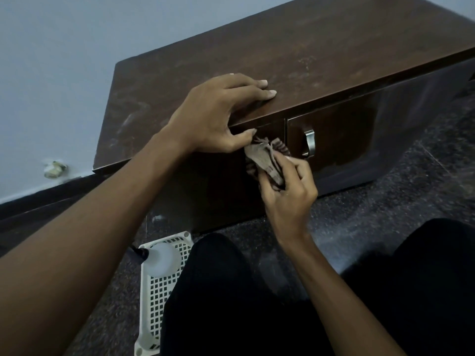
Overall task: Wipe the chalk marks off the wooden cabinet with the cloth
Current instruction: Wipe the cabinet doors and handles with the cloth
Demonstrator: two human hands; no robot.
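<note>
My right hand (pixel 290 194) has its fingers curled tight round the one cloth (pixel 264 160), pressing it to the front face of the single wooden cabinet (pixel 334 34), just under the top's front edge and just left of the seam between its two door fronts. The cloth is bunched into a strip with its long axis on a slant. Its frayed free end points up toward that front edge, and its lower end is buried in my palm. My left hand (pixel 216 116) holds nothing: its fingers lie almost straight on the top at the front edge, the thumb below it, nearly touching the cloth. Pale chalk smudges (pixel 132 116) show near the top's left edge. The right door carries one metal handle (pixel 309 143). On the floor near the cabinet's front left corner is one white basket (pixel 156 291) holding one bottle (pixel 162 260).
</note>
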